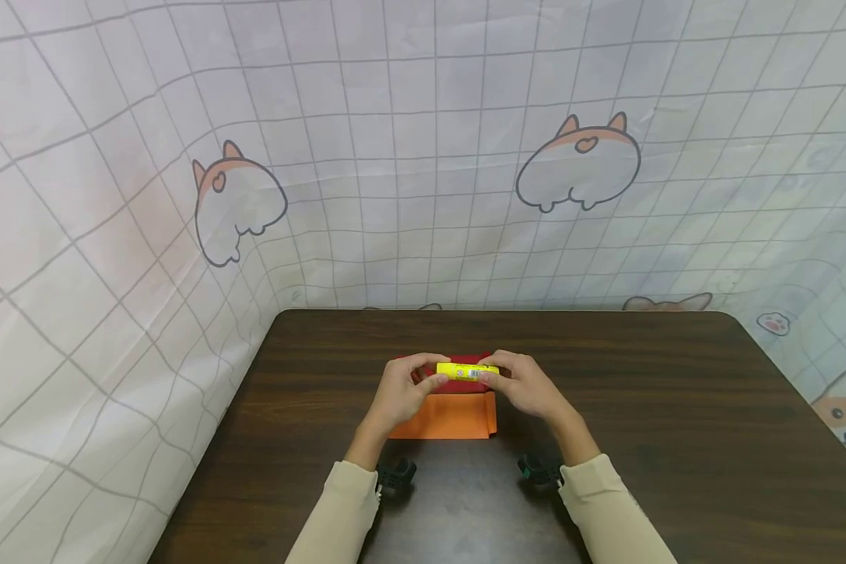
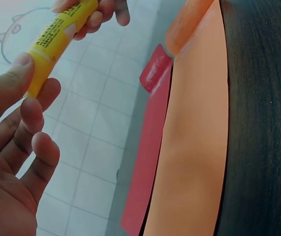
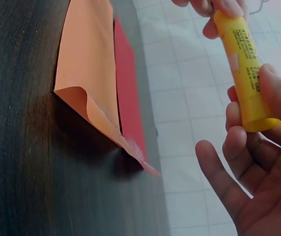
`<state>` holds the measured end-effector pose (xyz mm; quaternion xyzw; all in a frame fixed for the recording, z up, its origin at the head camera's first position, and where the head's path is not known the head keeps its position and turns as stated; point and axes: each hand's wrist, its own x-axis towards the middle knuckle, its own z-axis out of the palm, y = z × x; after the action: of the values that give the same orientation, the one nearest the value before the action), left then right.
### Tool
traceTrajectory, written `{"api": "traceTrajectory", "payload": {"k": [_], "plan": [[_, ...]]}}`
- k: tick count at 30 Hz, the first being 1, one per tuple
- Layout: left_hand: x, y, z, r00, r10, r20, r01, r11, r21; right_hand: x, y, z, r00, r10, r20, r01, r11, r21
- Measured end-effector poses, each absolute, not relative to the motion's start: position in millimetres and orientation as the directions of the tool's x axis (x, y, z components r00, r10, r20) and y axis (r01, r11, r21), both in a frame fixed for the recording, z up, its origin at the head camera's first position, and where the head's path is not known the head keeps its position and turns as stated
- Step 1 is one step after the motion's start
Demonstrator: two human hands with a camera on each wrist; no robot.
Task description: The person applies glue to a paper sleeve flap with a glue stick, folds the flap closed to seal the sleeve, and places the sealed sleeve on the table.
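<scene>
Both hands hold a yellow glue stick (image 1: pixel 458 371) level above the table, one at each end. The left hand (image 1: pixel 402 389) pinches its left end between thumb and forefinger; the left wrist view shows the other fingers loosely bent. On the right end, the right hand (image 1: pixel 526 385) grips with thumb and fingers. Printed black text runs along the tube (image 3: pixel 247 64), and it looks capped. Beneath the hands lies an orange paper piece (image 1: pixel 444 417) with folded side flaps. Behind it is a red paper piece (image 2: pixel 148 147), partly hidden by the hands and glue stick in the head view.
The dark wood-grain table (image 1: pixel 677 439) spreads out on both sides. A white grid-patterned curtain (image 1: pixel 409 196) with cartoon animals hangs behind it and along the left. Black wrist devices (image 1: pixel 396 475) sit at the cream sleeves (image 1: pixel 338 509).
</scene>
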<state>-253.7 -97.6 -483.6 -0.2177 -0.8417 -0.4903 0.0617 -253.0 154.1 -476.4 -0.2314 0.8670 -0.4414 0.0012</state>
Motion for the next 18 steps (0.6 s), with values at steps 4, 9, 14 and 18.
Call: {"api": "traceTrajectory", "payload": {"k": [4, 9, 14, 18], "plan": [[-253.2, -98.9, -482.9, -0.893, 0.300, 0.336, 0.440, 0.425, 0.791, -252.5, 151.4, -475.9, -0.894, -0.393, 0.216, -0.407, 0.510, -0.758], [-253.7, -99.0, -483.9, -0.871, 0.316, 0.376, 0.483, 0.408, 0.775, -252.1, 150.7, -476.5, -0.896, -0.389, 0.216, -0.405, 0.511, -0.758], [-254.0, -98.3, -485.6, -0.856, 0.326, 0.401, 0.510, 0.406, 0.759, -252.8, 151.6, -477.7, -0.895, -0.388, 0.218, -0.403, 0.501, -0.766], [-253.4, -98.3, -485.9, -0.855, 0.328, 0.401, 0.512, 0.411, 0.754, -253.1, 151.4, -478.1, -0.897, -0.389, 0.212, -0.396, 0.492, -0.775]]}}
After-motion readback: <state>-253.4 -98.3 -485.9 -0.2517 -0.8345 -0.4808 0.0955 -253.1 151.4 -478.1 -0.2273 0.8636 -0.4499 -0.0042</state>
